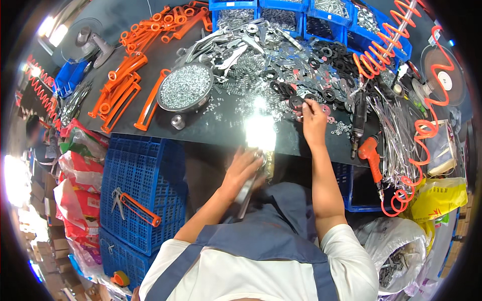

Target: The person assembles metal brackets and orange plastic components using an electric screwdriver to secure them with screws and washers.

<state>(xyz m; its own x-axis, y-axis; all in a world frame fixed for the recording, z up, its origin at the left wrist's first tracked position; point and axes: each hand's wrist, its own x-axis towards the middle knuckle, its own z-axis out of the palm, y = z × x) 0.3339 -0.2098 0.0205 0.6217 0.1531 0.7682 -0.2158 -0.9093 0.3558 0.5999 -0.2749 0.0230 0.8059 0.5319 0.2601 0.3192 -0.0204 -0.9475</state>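
Observation:
My left hand (pixel 242 173) is closed on a long silver metal part (pixel 244 197) just below the table's front edge. Blur smears that part, so its exact kind cannot be made out; a round shiny end shows by the fingertips. Over the tabletop my right hand (pixel 315 122) reaches forward, its thumb and fingers pinched at the edge of a black ring (pixel 296 103). Loose black rings and flat metal plates (pixel 301 70) lie heaped beyond it. Small clear-looking pieces (pixel 342 128) are scattered to its right.
Orange frames (pixel 120 93) and a bowl of small silver pieces (pixel 185 88) are on the left. Blue bins (pixel 326 22) line the back. An orange-handled power driver (pixel 370 154), metal rods (pixel 396 135) and coiled orange hoses (pixel 426 129) crowd the right. Blue crates (pixel 131 185) stand lower left.

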